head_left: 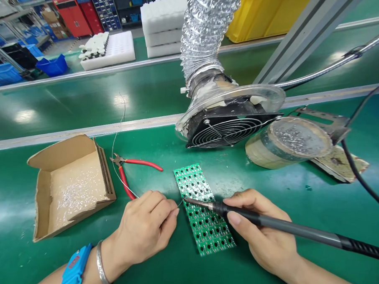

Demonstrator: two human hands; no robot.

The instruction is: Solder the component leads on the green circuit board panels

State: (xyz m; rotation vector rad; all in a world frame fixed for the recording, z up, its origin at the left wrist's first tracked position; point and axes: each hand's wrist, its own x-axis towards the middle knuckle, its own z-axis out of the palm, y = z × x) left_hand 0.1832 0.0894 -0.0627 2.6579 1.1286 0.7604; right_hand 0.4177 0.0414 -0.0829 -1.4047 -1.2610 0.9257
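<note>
Blue strap (77,267), reddish marking (74,261); patterned silver bangle (100,263); both on left wrist (113,252).

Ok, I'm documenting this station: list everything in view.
Circuit board: 1, green, centre
Soldering iron: 1, black/grey, right hand
Wire: 1, silver, left hand
Cardboard box: 1, brown, left
Cutters: 1, red handles, beside box
Fan: 1, black, beyond board
Duct: 1, silver, above fan
Tub: 1, beige, right of fan
Post: 1, grey, upper right
Bench: 1, green, underneath
Foam blocks: several, white, background
Large bin: at least 1, yellow, background
Small bins: several, blue, background
Wristband: 1, blue, left wrist
Bracelet: 1, silver, left wrist
Hands: 2, bare, flanking board
</note>
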